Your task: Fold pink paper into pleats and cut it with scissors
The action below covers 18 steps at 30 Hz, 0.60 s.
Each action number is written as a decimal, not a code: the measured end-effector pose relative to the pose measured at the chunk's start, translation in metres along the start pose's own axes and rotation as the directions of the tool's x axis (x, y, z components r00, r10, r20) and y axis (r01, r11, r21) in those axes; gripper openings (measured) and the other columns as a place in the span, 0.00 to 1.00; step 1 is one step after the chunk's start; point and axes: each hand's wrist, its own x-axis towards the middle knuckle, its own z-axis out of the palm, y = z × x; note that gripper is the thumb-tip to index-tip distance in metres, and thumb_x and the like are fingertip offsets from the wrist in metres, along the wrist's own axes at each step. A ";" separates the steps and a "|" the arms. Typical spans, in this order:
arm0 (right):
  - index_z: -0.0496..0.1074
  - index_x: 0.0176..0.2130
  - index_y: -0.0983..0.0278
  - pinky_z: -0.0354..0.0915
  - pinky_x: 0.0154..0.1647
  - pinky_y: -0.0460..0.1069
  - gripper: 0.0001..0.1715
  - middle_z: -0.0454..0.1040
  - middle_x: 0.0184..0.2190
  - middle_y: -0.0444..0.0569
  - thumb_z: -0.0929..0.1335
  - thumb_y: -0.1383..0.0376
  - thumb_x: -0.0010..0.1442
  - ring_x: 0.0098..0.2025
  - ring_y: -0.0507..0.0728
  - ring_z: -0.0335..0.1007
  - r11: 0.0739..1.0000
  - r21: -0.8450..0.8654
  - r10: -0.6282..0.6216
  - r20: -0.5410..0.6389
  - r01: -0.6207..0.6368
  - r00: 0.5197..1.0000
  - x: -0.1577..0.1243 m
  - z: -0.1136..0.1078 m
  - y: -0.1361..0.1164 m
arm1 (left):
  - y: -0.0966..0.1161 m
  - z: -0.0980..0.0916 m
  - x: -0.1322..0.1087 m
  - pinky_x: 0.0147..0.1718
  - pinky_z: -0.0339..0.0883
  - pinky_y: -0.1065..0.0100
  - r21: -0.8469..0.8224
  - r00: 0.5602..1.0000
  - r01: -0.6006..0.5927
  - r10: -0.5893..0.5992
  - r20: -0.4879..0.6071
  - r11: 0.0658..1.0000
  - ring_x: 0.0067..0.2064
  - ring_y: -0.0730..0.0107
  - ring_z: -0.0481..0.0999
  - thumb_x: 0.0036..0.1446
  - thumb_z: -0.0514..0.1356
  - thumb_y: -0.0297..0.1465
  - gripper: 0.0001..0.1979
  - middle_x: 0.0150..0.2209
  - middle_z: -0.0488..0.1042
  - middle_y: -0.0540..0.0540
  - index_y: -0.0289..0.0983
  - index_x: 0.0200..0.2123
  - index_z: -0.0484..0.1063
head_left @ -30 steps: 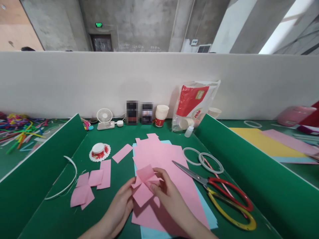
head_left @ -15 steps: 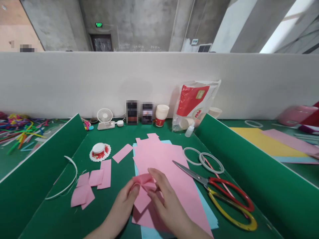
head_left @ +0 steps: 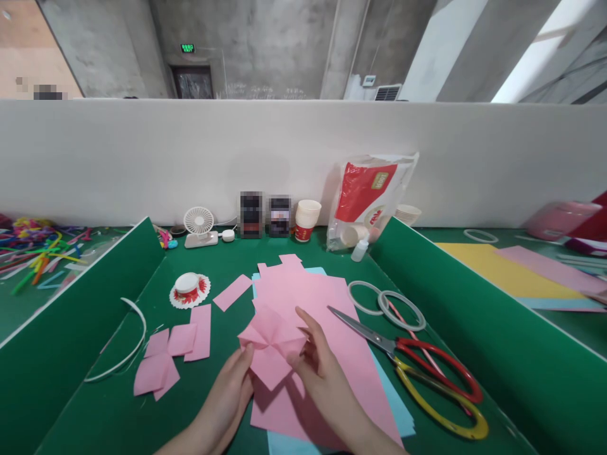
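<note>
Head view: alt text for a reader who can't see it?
A left hand and right hand hold a creased pink paper over pink and blue sheets on a green table. Scissors lie to the right, small pink paper pieces to the left.

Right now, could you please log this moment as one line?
left hand: holding folded pink paper | right hand: holding same paper | scissors: lying unheld to the right

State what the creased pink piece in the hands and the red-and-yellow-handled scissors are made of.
Creased pink piece: probably matte paper, judging by sharp folds and no shine.
Scissors: grey blades look like metal, faintly shiny; glossy, smooth handles suggest plastic, perhaps coated metal.
</note>
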 end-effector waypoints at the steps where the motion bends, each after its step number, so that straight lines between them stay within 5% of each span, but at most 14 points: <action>1: 0.54 0.52 0.58 0.60 0.46 0.53 0.28 0.59 0.51 0.51 0.61 0.67 0.51 0.49 0.56 0.60 1.000 -0.002 -0.025 0.006 0.025 1.000 0.000 0.000 0.000 | -0.001 -0.001 0.001 0.47 0.58 0.61 0.074 0.999 -0.008 0.011 -0.044 0.997 0.50 0.57 0.65 0.47 0.57 0.38 0.16 0.43 0.73 0.42 0.35 0.38 0.70; 3: 0.59 0.48 0.59 0.60 0.46 0.52 0.24 0.62 0.49 0.49 0.61 0.69 0.50 0.50 0.56 0.59 0.997 -0.001 -0.073 0.034 0.073 0.997 0.001 -0.001 -0.001 | -0.002 -0.004 0.003 0.48 0.56 0.61 0.249 0.995 -0.058 0.078 -0.069 0.967 0.50 0.56 0.64 0.46 0.57 0.36 0.16 0.44 0.73 0.44 0.35 0.38 0.70; 8: 0.65 0.28 0.63 0.63 0.35 0.48 0.02 0.70 0.28 0.45 0.63 0.67 0.51 0.33 0.55 0.67 0.997 -0.027 -0.066 0.089 0.069 0.994 0.002 -0.003 -0.010 | -0.004 -0.004 0.005 0.46 0.58 0.62 0.398 0.971 -0.234 0.194 0.139 0.887 0.45 0.60 0.69 0.40 0.51 0.20 0.22 0.43 0.73 0.47 0.36 0.41 0.70; 12: 0.66 0.26 0.64 0.62 0.32 0.47 0.05 0.70 0.26 0.45 0.63 0.65 0.51 0.30 0.55 0.66 0.997 -0.038 -0.055 0.136 0.061 0.989 0.000 -0.001 -0.013 | -0.007 -0.006 0.006 0.46 0.59 0.63 0.401 0.981 -0.186 0.149 0.122 0.897 0.46 0.61 0.69 0.34 0.50 0.17 0.32 0.44 0.73 0.47 0.37 0.48 0.65; 18: 0.67 0.31 0.63 0.62 0.37 0.49 0.07 0.72 0.30 0.47 0.62 0.63 0.52 0.35 0.56 0.67 0.995 -0.029 -0.094 0.070 0.097 0.993 -0.002 0.001 -0.010 | -0.005 -0.006 0.006 0.40 0.62 0.66 0.533 0.972 -0.229 0.224 0.074 0.814 0.39 0.60 0.71 0.46 0.54 0.26 0.12 0.33 0.77 0.48 0.36 0.36 0.71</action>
